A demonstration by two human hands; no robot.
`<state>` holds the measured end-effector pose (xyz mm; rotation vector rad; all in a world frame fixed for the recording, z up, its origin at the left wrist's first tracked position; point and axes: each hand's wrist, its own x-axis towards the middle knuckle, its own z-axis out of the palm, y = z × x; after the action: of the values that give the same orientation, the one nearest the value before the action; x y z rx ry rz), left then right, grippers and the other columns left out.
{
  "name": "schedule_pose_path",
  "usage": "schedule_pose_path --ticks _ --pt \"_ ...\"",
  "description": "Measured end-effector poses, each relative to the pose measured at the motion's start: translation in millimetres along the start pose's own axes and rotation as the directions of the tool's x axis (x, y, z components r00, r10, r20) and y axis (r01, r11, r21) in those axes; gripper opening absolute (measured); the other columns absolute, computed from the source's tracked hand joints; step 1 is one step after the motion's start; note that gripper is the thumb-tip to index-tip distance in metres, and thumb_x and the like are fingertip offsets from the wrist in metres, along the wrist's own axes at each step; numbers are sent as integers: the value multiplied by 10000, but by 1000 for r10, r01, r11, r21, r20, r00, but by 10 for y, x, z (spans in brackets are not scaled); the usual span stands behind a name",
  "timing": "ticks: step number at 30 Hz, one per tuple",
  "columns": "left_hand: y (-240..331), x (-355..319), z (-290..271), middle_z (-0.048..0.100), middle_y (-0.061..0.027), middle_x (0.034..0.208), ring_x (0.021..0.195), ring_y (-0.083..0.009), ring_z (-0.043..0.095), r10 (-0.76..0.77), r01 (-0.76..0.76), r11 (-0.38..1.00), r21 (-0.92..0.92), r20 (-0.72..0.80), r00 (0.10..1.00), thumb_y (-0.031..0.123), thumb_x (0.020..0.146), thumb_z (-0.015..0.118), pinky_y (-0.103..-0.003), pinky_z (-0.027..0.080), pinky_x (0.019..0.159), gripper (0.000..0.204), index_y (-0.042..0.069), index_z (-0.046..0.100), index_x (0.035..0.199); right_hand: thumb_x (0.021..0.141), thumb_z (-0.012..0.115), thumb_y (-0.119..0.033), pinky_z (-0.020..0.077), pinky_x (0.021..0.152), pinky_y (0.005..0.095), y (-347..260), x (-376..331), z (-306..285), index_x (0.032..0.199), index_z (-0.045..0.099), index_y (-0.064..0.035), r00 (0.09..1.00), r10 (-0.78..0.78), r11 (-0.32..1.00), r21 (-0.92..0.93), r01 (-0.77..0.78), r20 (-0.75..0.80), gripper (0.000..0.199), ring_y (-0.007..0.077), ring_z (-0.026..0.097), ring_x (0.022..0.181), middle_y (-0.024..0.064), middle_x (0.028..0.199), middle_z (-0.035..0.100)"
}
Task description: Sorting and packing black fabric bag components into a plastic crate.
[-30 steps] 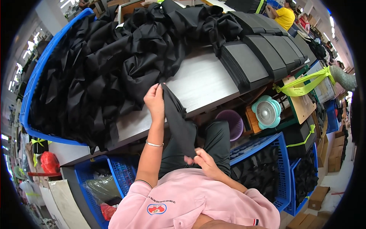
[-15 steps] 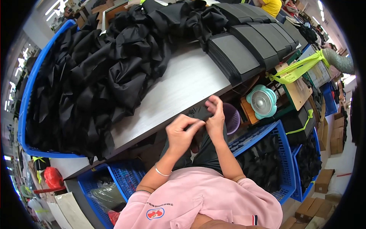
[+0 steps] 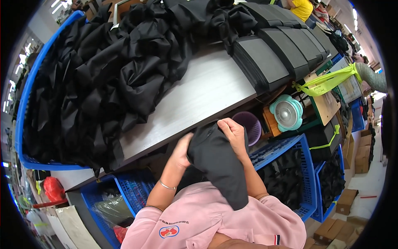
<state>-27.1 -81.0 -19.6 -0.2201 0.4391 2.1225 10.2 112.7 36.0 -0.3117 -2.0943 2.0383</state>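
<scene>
A black fabric piece (image 3: pixel 217 159) hangs between my hands, its lower end lying against the pink shirt. At its top right edge my right hand (image 3: pixel 234 136) is closed, fingers and thumb pinching the cloth. My left hand (image 3: pixel 181 152) is at the left edge of the piece, smeared by motion, and its fingertips are partly hidden by the cloth. Ahead of my hands stands a pale table (image 3: pixel 199 87). A big heap of crumpled black fabric (image 3: pixel 103 83) covers its left side, and neat stacks of flat black pieces (image 3: pixel 265 60) line its right.
A blue crate (image 3: pixel 307 178) with black pieces stands at my right, and another blue crate (image 3: pixel 97 199) at my left. A purple basket (image 3: pixel 253 128) and a turquoise fan (image 3: pixel 287 112) are below the table's right end. Cardboard boxes (image 3: pixel 338 228) lie farther right.
The black cloth, bunched small between both hands before, is now spread out and hanging toward me. My hands have moved apart, the left one lower and to the left.
</scene>
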Motion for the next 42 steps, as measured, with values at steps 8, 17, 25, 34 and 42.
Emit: schedule_pose_path --ticks 8,17,25,34,42 --pt "-163 160 886 694 -53 1102 963 -112 659 -125 85 922 378 82 989 209 1020 531 -259 533 867 305 -10 654 1193 885 624 -39 512 811 264 972 -523 588 1134 667 13 888 -145 967 -128 220 436 258 120 660 924 79 1053 707" --pt "-44 461 466 24 -39 1682 1543 -275 47 441 -469 723 507 182 879 539 1009 403 -452 62 1213 766 227 48 1612 834 579 -28 550 784 327 1621 -927 454 1138 691 3 740 240 811 -549 203 628 326 239 725 869 155 1008 738" --pt "66 174 385 63 -107 1669 1543 -271 53 584 -407 341 847 149 798 520 1016 382 -447 86 1223 741 224 55 1610 937 647 -107 498 783 266 113 -433 101 988 638 10 988 -155 980 -132 150 -26 127 137 616 852 65 983 638" --pt "8 410 -28 469 -128 1465 1361 -260 445 716 -593 635 495 -89 692 202 1038 486 -357 330 1154 506 31 367 1499 884 689 -41 443 902 288 -22 -468 -112 751 612 -10 865 50 789 512 -341 499 157 59 503 798 -20 846 572" --pt "-266 742 -47 469 -116 1465 1330 -274 475 404 -307 791 529 -77 911 315 1015 553 -399 387 1119 548 24 414 1459 958 669 -173 470 774 215 122 210 -111 939 700 -9 976 202 818 534 -213 79 169 62 601 821 -11 891 678"
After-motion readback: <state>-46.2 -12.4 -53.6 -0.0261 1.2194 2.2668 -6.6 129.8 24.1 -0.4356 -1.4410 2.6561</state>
